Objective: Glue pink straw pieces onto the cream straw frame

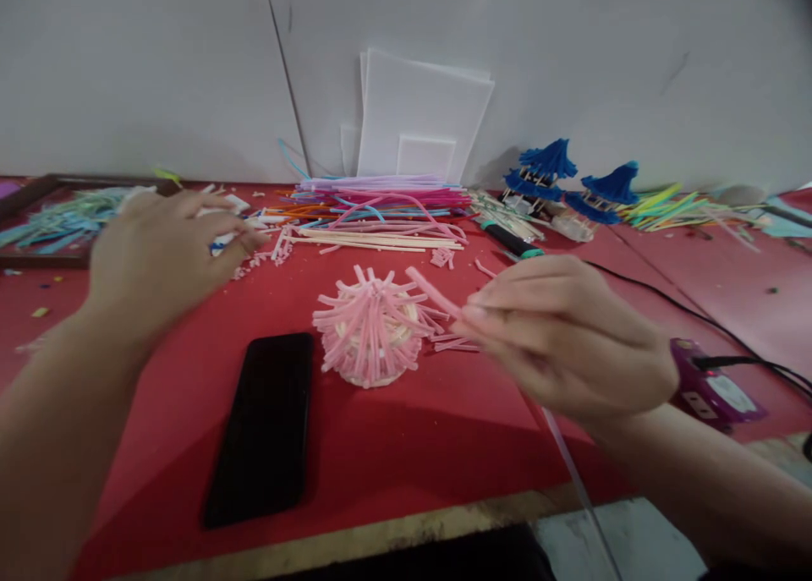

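Note:
A small cone-shaped model (pixel 371 331), covered in pink chenille stems, stands on the red table with stem ends sticking out all round. Right of it, my right hand (pixel 564 336) pinches a pink chenille stem (pixel 431 293), its free end close to the model's upper right side. A pale pink strand (pixel 574 471) hangs below this hand past the table edge; whether it is the same stem is hidden. My left hand (pixel 168 243) is at the back left, fingers curled around a small white and blue thing (pixel 221 241) I cannot make out, beside cut pink pieces (pixel 282 247).
A black phone (pixel 263 429) lies in front. Bundles of coloured stems (pixel 381 196) line the wall, near a green-black tool (pixel 513 238). Two blue-roofed models (pixel 545 171) stand back right. A purple device (pixel 716 386) has a black cable (pixel 672 298). A framed tray (pixel 51 260) sits left.

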Demonstrator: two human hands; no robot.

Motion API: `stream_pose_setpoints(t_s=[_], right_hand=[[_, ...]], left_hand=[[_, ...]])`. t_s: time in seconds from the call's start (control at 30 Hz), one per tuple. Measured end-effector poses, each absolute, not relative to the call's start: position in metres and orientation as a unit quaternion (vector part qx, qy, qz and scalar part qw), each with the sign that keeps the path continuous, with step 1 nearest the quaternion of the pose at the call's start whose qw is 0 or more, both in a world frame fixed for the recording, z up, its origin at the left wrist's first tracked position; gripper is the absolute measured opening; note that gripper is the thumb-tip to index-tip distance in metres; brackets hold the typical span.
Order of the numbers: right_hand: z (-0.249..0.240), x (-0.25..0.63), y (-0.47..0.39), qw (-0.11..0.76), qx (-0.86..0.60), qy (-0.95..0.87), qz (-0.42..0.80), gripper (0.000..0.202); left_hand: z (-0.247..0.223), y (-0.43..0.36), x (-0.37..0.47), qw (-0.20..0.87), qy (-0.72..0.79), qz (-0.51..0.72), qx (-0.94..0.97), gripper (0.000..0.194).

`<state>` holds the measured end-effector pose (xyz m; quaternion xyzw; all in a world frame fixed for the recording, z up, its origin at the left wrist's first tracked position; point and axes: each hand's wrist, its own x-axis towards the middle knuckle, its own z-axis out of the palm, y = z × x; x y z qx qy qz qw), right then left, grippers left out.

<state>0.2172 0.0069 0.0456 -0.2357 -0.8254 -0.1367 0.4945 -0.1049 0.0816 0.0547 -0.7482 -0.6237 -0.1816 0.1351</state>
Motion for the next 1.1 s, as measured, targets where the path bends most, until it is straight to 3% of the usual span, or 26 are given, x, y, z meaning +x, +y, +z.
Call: stream_pose_setpoints(t_s=[0.17, 0.27, 0.43, 0.63, 0.93, 1.1], right_hand=[[0.037, 0.204, 0.002, 0.458, -0.219, -0.846, -0.164, 0.010], [0.030, 0.203, 0.004, 0.446, -0.206, -0.857, -0.156, 0.009], [0.026, 0.205, 0.006, 0.457, -0.187, -0.855, -0.159, 0.013], [0.027, 0.207, 0.007, 0.448, -0.190, -0.855, -0.178, 0.013], [0.019, 0.203, 0.013, 0.442, -0.190, -0.863, -0.156, 0.015], [0.013, 0.202, 0.016, 0.437, -0.212, -0.860, -0.156, 0.012]], left_hand=[[0.046, 0.058, -0.076, 0.076, -0.593, -0.282, -0.750, 0.040], [0.048, 0.037, -0.055, -0.053, -0.537, -0.375, -0.754, 0.029], [0.055, 0.012, -0.038, -0.168, -0.452, -0.364, -0.797, 0.034], [0.054, 0.010, -0.029, -0.120, -0.460, -0.334, -0.814, 0.037], [0.050, 0.015, -0.025, -0.135, -0.479, -0.340, -0.798, 0.026], [0.051, 0.013, -0.024, -0.160, -0.474, -0.342, -0.796, 0.029]])
